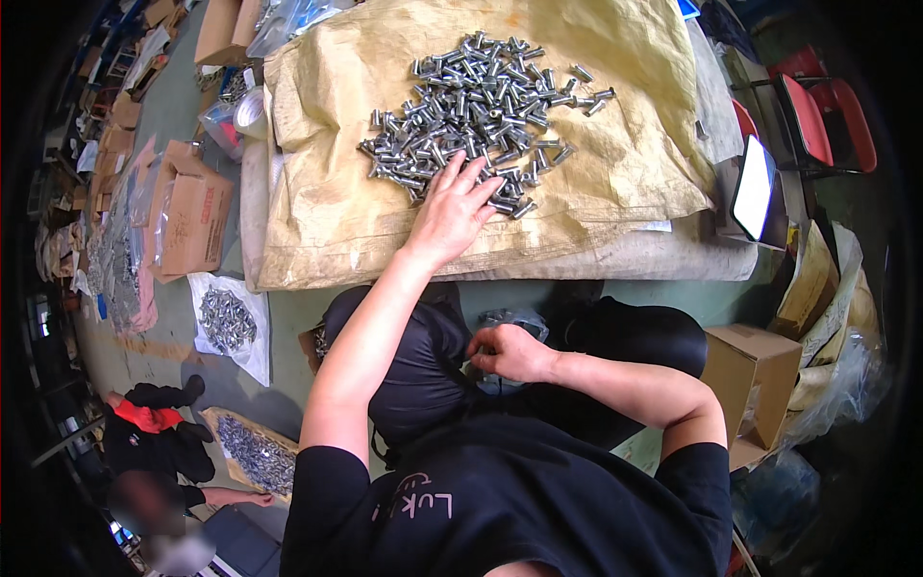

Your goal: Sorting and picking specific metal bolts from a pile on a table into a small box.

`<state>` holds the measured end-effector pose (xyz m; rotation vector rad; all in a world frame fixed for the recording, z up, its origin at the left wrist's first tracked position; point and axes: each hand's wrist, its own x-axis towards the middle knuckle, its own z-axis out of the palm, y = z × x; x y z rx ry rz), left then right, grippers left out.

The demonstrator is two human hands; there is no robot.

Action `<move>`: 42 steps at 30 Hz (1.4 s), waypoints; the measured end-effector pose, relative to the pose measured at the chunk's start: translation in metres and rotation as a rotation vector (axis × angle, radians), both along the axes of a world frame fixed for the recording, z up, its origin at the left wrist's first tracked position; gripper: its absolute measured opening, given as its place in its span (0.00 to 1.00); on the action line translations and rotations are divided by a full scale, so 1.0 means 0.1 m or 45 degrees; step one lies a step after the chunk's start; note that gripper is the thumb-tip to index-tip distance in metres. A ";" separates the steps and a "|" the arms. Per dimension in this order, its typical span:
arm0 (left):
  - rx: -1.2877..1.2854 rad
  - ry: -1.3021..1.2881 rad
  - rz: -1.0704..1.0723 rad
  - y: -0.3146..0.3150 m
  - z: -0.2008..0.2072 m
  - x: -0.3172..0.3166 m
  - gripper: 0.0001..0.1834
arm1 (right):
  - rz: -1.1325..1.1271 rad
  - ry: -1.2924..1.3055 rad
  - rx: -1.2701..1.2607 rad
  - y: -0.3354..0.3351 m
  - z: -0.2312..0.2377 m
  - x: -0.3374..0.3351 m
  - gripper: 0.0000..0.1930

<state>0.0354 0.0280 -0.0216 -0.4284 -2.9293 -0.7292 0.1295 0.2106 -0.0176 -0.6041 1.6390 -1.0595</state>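
A heap of shiny metal bolts point(481, 96) lies on the yellowish woven sheet point(327, 192) that covers the table. My left hand point(450, 213) reaches across the table's near edge to the heap. Its fingers are spread and touch the bolts at the near side. My right hand point(512, 353) hovers over my lap with the fingers curled in. Whether it holds anything small is hidden. Below it, between my knees, part of a clear plastic bag point(514, 319) shows; its contents are hard to make out.
On the floor at left, more metal pieces lie on a white sheet point(260, 332) beside a cardboard box point(197, 216). Another person point(144, 438) sits at lower left near a box of parts point(252, 452). At right stand an open carton point(755, 370) and red chairs point(808, 125).
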 end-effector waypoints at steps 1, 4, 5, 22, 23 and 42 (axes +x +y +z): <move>-0.067 -0.002 -0.008 0.05 -0.01 0.01 0.24 | -0.007 -0.015 0.011 -0.01 -0.01 0.01 0.11; -0.096 -0.078 0.025 0.15 -0.01 0.04 0.26 | -0.011 0.010 -0.011 -0.02 -0.01 0.02 0.11; -0.066 -0.115 0.039 0.17 0.00 0.05 0.26 | -0.017 0.011 -0.009 -0.02 -0.01 0.02 0.11; -0.384 -0.121 0.245 0.80 -0.04 -0.59 0.18 | -0.021 -0.020 -0.005 -0.05 -0.11 0.09 0.08; -0.394 -0.061 0.248 0.83 -0.06 -0.60 0.18 | -0.016 -0.010 0.000 -0.04 -0.08 0.09 0.08; 2.516 -0.849 0.483 -0.01 0.29 -0.17 0.18 | 0.058 0.029 0.070 -0.05 0.00 0.09 0.11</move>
